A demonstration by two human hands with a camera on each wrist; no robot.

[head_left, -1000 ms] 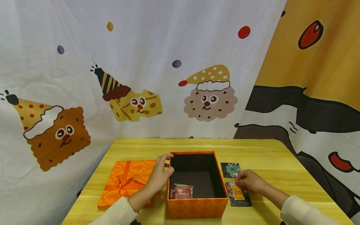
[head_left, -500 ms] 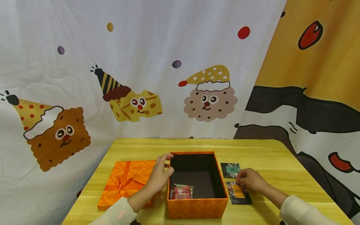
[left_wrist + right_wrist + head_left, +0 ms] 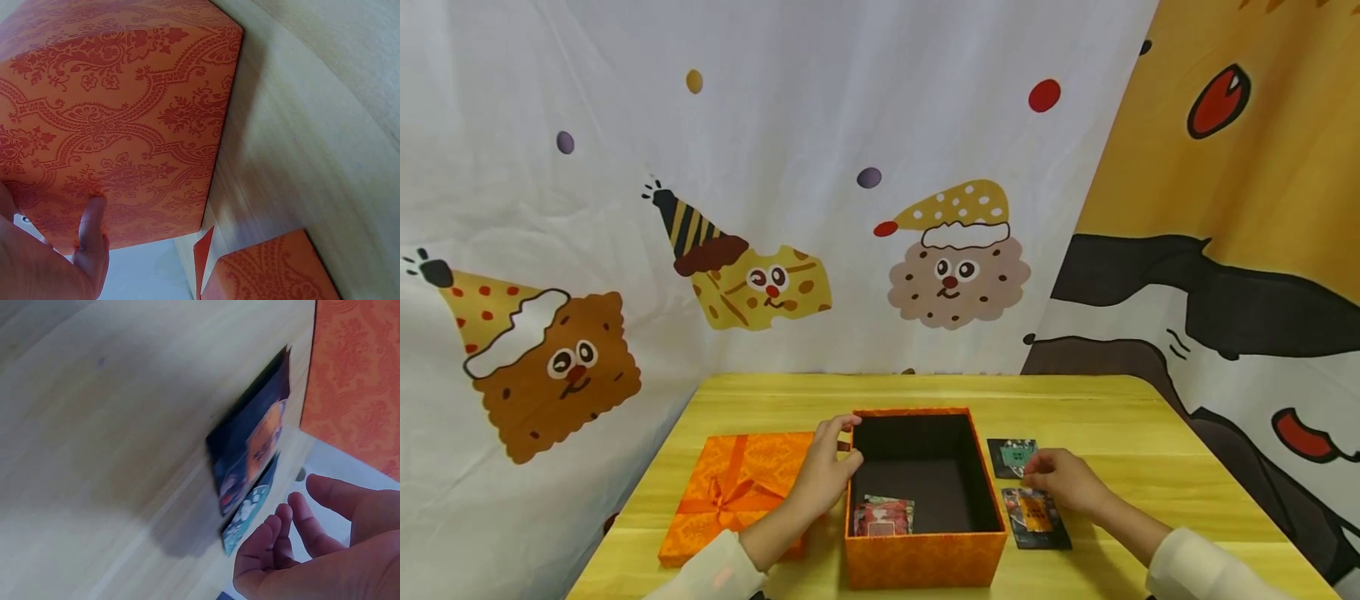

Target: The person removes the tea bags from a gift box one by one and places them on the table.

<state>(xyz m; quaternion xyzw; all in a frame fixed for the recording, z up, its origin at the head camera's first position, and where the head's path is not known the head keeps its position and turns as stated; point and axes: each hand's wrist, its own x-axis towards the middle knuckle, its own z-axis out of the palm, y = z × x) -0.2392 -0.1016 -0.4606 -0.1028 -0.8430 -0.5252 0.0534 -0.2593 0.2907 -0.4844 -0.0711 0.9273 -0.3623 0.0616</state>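
An orange patterned box [image 3: 925, 562] with a dark inside stands lidless at the table's front. My left hand [image 3: 822, 471] grips its left wall near the far corner; in the left wrist view a finger [image 3: 92, 228] presses the outer side. Several reddish packets [image 3: 886, 518] lie inside at the near left. To the right of the box are two dark flat packets, one with an orange label [image 3: 1036, 518] and one with a teal label [image 3: 1011, 457]. Over them hovers my right hand [image 3: 1067, 482], fingers loosely bent and holding nothing, as the right wrist view [image 3: 312, 550] shows.
The orange box lid [image 3: 737, 492], topped with a ribbon bow, lies on the wooden table [image 3: 925, 392] to the left of the box. A cartoon-printed curtain [image 3: 850, 100] hangs behind and at both sides.
The orange-labelled packet has shifted slightly away from me. My right fingertips have moved a little off it, toward the teal-labelled packet. My left hand stays on the box, and the view has tilted slightly.
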